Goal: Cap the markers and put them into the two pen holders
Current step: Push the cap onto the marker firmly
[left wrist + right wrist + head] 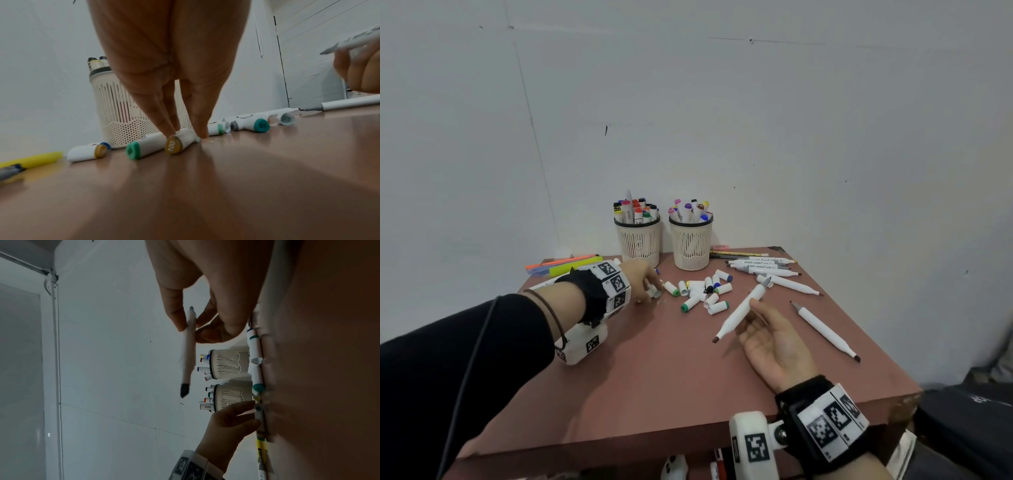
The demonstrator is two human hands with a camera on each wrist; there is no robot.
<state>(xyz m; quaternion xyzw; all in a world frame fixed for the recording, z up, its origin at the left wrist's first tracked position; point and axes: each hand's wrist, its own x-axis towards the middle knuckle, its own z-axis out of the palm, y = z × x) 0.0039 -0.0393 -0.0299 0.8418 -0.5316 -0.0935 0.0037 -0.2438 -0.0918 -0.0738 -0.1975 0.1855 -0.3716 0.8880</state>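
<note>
An uncapped white marker [739, 313] with a brown tip is pinched in the right hand [774, 346], held above the table [654, 370]. The left hand [638, 277] reaches down, its fingertips [202, 133] pinching a brown-ended cap [179, 143] lying on the table. Loose caps [705, 291] lie just beside it, in front of two marker-filled pen holders [690, 243]. More uncapped markers [763, 267] lie to the right.

Left pen holder [121, 113] partly behind fingers [164, 123].
</note>
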